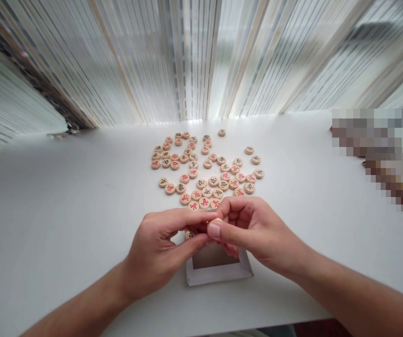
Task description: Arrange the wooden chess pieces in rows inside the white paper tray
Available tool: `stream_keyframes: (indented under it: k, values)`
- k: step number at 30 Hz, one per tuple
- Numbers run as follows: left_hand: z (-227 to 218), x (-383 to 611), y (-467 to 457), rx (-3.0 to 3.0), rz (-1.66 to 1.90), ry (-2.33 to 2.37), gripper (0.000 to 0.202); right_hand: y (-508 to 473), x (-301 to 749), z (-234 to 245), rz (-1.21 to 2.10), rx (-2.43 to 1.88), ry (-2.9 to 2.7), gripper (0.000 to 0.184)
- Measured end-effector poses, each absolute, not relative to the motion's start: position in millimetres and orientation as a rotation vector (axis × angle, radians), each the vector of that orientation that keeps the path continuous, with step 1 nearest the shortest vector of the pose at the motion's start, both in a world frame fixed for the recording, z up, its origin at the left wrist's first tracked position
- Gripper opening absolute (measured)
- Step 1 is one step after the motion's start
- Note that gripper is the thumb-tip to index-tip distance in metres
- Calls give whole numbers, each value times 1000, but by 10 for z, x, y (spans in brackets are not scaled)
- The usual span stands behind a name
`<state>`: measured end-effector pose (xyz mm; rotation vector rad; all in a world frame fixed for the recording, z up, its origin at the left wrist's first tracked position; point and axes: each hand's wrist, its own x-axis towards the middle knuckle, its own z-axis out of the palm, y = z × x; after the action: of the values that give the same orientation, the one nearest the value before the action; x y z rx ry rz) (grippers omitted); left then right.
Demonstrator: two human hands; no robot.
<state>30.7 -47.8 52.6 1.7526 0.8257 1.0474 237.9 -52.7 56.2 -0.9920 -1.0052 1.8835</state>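
The head-worn camera is looking forward and down from just above the person's left hand [155, 250] and right hand [253, 231]. It is facing across the white tabletop [64, 224] toward the far edge and the striped curtain [187, 56] beyond, and its wide view is bending the tabletop's edges.

The right hand [253, 229] hides the face of the xiangqi piece [216, 220]. The left hand [155, 248] partly covers a second piece [189, 235], and both obscure the far edge of the cardboard tray [218, 279]. A pixelated patch [373, 154] at the right edge conceals whatever lies there.
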Motion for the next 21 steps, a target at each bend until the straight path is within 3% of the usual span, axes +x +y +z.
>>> stream_keyframes:
  k: [14, 21]
  values:
    - [524, 301, -470, 1699, 1074, 785, 40, -525, 2377, 624, 1874, -882, -1012, 25]
    - [474, 313, -445, 1825, 1201, 884, 30, -540, 2396, 628, 1564, -921, -1266, 8]
